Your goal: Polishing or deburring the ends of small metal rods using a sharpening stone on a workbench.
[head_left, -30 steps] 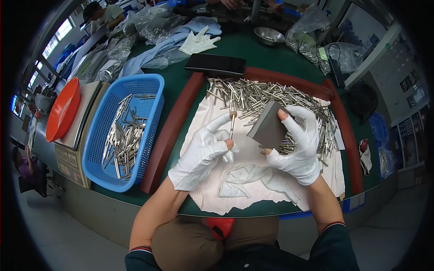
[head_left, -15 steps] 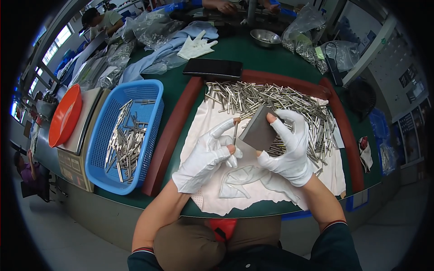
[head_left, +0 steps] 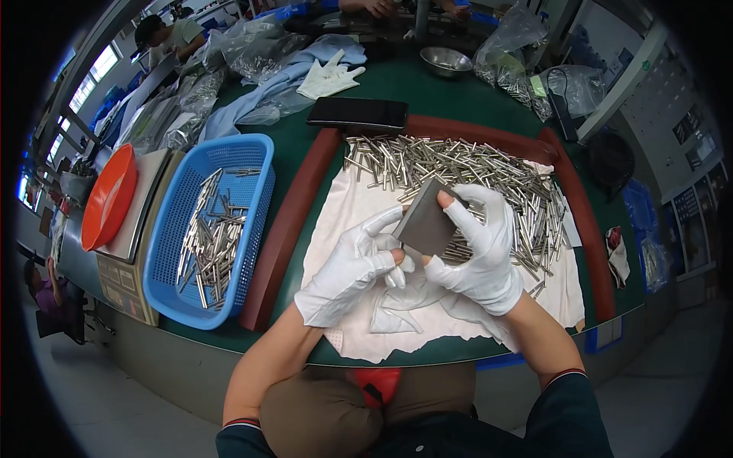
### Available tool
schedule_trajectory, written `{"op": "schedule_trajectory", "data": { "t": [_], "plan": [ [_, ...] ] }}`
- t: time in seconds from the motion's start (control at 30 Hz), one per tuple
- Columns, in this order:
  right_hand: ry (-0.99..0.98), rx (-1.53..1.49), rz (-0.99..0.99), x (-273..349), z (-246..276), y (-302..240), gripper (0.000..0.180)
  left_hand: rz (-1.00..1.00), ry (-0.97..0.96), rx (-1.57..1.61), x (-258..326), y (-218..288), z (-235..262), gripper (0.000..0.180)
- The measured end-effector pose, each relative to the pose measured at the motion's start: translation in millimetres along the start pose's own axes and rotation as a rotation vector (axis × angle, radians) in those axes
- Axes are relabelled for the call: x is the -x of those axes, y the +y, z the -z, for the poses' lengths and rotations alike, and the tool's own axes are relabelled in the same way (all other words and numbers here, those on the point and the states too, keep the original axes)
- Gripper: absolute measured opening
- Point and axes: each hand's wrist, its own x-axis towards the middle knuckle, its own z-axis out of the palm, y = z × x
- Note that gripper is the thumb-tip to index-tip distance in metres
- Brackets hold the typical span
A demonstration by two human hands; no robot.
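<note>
My left hand (head_left: 345,267), in a white glove with bare thumb and index tips, is closed in a pinch on a thin metal pin, mostly hidden now behind the block. In my gloved right hand (head_left: 489,256) is a flat, dark grey rectangular block (head_left: 429,220) that looks like a sanding sponge, gripped between thumb and fingers. Its left edge lies against the left fingertips. Beyond both hands, a heap of shiny metal pins (head_left: 466,160) covers the far part of a pale pink cloth (head_left: 327,229). Crumpled white fabric (head_left: 393,320) lies beneath my hands.
Dark red bars (head_left: 294,221) frame the cloth. Left of them stands a blue basket (head_left: 261,200) holding more pins, then an orange bowl (head_left: 114,200). A black phone (head_left: 357,114) rests by the far bar. Behind are a white glove (head_left: 330,79), a metal bowl (head_left: 445,61) and plastic bags.
The block in my right hand has moved left and slightly down, up against my left fingertips. It now covers most of the pin that showed clearly before.
</note>
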Motion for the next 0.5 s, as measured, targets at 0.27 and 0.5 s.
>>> {"op": "schedule_trajectory", "data": {
  "t": [0.27,0.5],
  "plan": [
    [0.008,0.002,0.029,-2.3,-0.1,-1.4,0.076,0.011,0.051,-0.031,-0.2,-2.6,0.5,0.075],
    [0.001,0.025,0.02,-1.7,1.5,-0.2,0.077,0.007,0.031,-0.028,1.4,0.4,2.3,0.073]
  ]
}}
